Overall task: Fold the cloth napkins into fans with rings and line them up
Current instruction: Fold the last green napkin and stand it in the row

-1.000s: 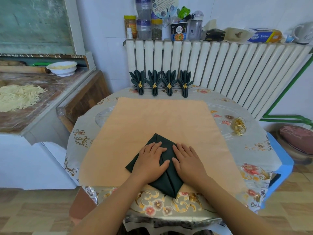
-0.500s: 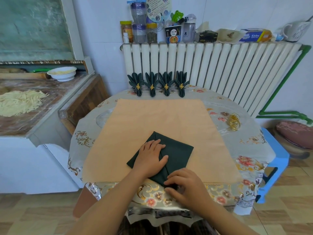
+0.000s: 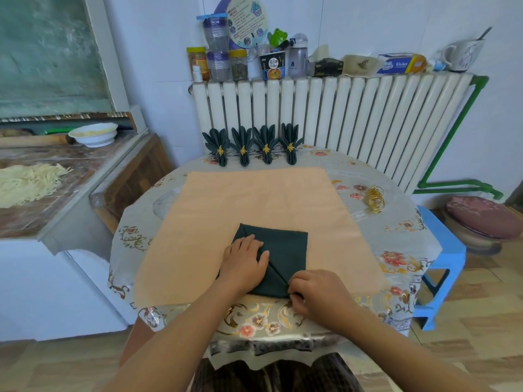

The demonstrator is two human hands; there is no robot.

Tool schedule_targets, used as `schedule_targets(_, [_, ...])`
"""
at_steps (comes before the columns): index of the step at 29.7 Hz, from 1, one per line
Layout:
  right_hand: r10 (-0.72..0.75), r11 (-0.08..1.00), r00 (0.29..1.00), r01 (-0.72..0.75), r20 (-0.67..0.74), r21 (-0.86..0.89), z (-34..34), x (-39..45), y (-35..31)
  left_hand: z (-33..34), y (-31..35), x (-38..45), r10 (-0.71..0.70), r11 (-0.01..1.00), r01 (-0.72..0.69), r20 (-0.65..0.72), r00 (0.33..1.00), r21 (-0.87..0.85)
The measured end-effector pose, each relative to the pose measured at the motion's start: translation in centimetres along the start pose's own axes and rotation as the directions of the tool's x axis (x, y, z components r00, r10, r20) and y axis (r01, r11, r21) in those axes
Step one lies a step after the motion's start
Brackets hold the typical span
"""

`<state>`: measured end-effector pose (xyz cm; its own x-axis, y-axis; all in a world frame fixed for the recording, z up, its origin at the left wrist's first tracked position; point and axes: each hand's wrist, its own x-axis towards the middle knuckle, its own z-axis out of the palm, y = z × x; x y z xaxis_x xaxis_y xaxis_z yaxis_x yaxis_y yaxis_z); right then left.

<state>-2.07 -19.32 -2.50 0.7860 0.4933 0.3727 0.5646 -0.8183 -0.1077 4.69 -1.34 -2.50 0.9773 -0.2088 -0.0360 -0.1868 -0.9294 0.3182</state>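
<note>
A dark green napkin, partly folded with a diagonal crease, lies on a peach mat near the table's front edge. My left hand presses flat on its left half, fingers straight. My right hand pinches the napkin's near right corner with curled fingers. Several finished green fans with gold rings stand in a row at the table's far edge, before the radiator. A pile of loose gold rings lies on the right side of the table.
The round table has a flowered plastic cover. A blue stool stands at its right, a white radiator with jars on top behind. At the left a counter holds noodles and a white bowl.
The napkin was turned from a pointed shape to a squarer one. My right hand left the napkin's top and came back to its near right corner. My left hand stays pressing.
</note>
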Motion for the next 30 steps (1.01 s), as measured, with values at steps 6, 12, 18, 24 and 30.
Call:
schedule_targets(6, [0.115,0.993,0.991,-0.114,0.075,-0.018,-1.8,-0.7,4.7,-0.5,-0.6,-1.9,0.052,0.964,-0.032,-0.072,0.996,0.263])
schedule_targets(12, [0.212,0.976,0.976,-0.214,0.056,0.036,-2.3,-0.6,4.2,-0.4,-0.4,-2.2,0.049,0.956,-0.027,-0.07,0.996,0.294])
schedule_targets(18, [0.138,0.982,0.93,-0.173,0.341,0.075,-0.5,-1.6,3.2,-0.6,-0.7,-2.2,0.048,0.967,-0.033,-0.054,0.997,0.252])
schedule_targets(24, [0.122,0.986,0.907,-0.158,0.403,0.058,0.5,-2.1,3.6,-1.2,0.6,-1.9,0.247,0.902,-0.194,-0.092,0.965,0.387])
schedule_targets(30, [0.121,0.985,0.903,-0.159,0.412,0.06,0.5,-2.0,3.6,0.5,1.3,-0.6,0.328,0.908,-0.374,0.234,0.915,0.189])
